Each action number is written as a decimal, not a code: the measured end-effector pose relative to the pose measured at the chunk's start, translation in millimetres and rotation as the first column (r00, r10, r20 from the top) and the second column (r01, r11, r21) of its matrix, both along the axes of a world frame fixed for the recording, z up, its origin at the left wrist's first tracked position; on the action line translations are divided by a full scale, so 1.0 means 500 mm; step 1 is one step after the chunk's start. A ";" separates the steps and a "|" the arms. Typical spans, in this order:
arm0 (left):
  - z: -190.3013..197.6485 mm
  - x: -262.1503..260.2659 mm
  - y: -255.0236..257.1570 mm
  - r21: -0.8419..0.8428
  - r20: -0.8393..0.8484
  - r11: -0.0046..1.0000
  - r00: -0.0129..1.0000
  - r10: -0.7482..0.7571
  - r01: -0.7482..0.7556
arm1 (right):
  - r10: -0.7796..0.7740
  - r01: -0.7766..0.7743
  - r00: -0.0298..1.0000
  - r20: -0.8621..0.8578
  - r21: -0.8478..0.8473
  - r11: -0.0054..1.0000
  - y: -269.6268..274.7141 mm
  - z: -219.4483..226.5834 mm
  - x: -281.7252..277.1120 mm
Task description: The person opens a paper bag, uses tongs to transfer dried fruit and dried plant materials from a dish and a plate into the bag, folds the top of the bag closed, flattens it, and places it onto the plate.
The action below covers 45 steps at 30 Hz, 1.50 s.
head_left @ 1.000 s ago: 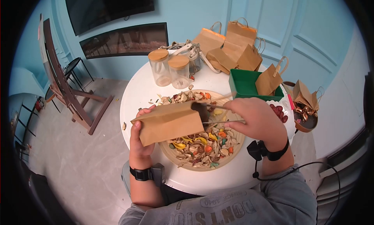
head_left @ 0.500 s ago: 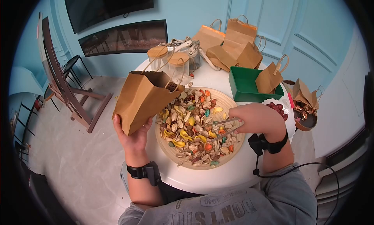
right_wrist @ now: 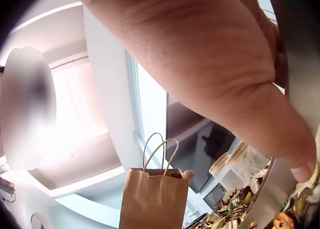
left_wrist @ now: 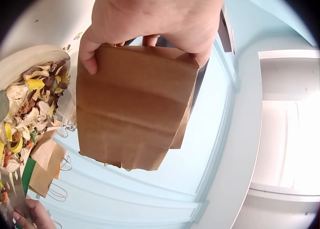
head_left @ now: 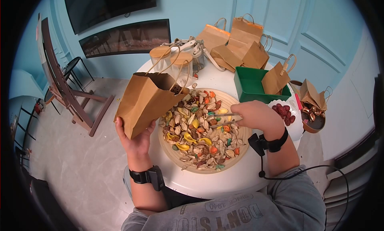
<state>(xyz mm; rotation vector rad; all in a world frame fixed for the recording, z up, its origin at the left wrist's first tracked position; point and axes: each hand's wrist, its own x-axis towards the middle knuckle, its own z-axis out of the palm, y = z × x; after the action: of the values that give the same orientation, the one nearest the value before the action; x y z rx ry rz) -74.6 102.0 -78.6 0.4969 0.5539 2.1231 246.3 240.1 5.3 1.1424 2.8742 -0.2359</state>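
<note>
bag in the left hand, tongs in the right

at far left an easel (head_left: 60, 77) stands on the floor. next comes the left hand (head_left: 137, 143), fingers curled round the base of the bag (head_left: 144, 105). the bag is held off the table (head_left: 192, 187), tilted, at the left side of the plate (head_left: 208, 172), mouth and looped handles up; something brown shows in the mouth. behind the handles stand two jars (head_left: 181, 59) with wooden lids. in the middle the plate lies on the table, spread with dried petals (head_left: 200, 139), some yellow, orange and green. the tongs (head_left: 226, 115) reach in from the right, tips apart at the petals; whether they touch any, i cannot tell. the right hand (head_left: 261, 117) grips the tongs, thumb pressed on them. beyond it is a green box (head_left: 258, 97) with a small bag (head_left: 275, 79) in it, other bags (head_left: 240, 49) behind. at right, dark red fruit (head_left: 285, 113) sits in a white dish (head_left: 296, 130).
</note>
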 end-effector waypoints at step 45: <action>0.001 -0.002 -0.004 -0.017 -0.035 0.999 0.999 -0.029 0.029 | 0.048 -0.049 0.999 -0.022 -0.066 0.997 0.029 0.002 0.010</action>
<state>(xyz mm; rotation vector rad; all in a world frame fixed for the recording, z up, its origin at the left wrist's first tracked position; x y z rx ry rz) -75.5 99.9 -78.1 0.5314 0.5799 2.0841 251.1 254.6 6.4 1.0643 2.8841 -0.3402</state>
